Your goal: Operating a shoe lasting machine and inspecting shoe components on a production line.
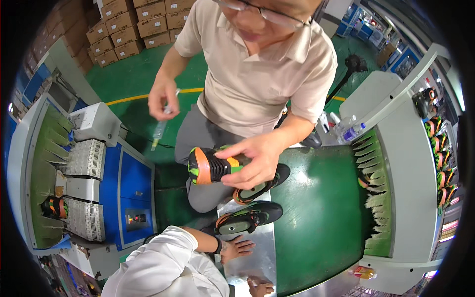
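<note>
My left hand [237,248] lies palm down with fingers spread on a metal ledge [262,237]; a black band circles its wrist. Lower down, my right hand [260,286] rests on the same ledge, partly cut off by the picture's edge, its visible fingers stretched out. Neither hand holds anything. Just beyond my left hand lies a black-and-orange shoe [250,216] on its side. Another shoe [261,185] lies behind it. Across from me, a co-worker's hand [260,157] holds a black, orange and green shoe [210,166]; their other hand [163,101] grips a slim clear tool [159,131].
A green conveyor belt [316,208] runs right of the ledge, toward a machine opening with a fringed curtain [376,198]. Clear bottles [349,129] stand at its far end. To the left is a blue-and-white machine [131,183] with a shoe [54,207] inside. Cartons [126,34] are stacked behind.
</note>
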A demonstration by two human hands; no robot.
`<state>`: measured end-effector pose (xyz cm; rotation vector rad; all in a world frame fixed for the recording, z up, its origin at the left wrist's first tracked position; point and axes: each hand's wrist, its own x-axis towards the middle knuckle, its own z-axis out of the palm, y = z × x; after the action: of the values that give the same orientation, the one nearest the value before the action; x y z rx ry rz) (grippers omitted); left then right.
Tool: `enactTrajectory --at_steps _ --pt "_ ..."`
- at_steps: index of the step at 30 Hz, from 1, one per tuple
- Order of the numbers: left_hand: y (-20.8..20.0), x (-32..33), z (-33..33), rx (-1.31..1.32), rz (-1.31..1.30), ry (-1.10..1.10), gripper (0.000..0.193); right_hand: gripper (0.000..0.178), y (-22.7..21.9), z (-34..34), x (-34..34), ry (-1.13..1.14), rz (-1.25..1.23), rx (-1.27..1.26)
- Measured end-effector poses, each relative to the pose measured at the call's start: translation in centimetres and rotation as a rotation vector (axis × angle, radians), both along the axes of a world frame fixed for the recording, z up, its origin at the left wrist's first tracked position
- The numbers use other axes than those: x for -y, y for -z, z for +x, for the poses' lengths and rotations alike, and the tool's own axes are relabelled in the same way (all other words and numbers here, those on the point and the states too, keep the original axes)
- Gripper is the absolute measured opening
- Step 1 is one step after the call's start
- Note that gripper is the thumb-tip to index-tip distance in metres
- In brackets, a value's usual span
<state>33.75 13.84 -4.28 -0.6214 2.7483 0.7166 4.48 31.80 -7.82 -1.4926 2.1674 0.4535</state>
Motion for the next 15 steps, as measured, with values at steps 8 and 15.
enactTrajectory --at_steps 8,15 --pt "-2.9 1.0 -0.1 0.079 0.143 0.026 0.141 0.130 -3.0 2.1 1.0 0.217 -0.005 0.036" --pt "0.4 -0.2 -0.1 -0.048 0.008 -0.020 0.152 0.085 -0.8 3.3 -0.2 0.208 -0.163 -0.184"
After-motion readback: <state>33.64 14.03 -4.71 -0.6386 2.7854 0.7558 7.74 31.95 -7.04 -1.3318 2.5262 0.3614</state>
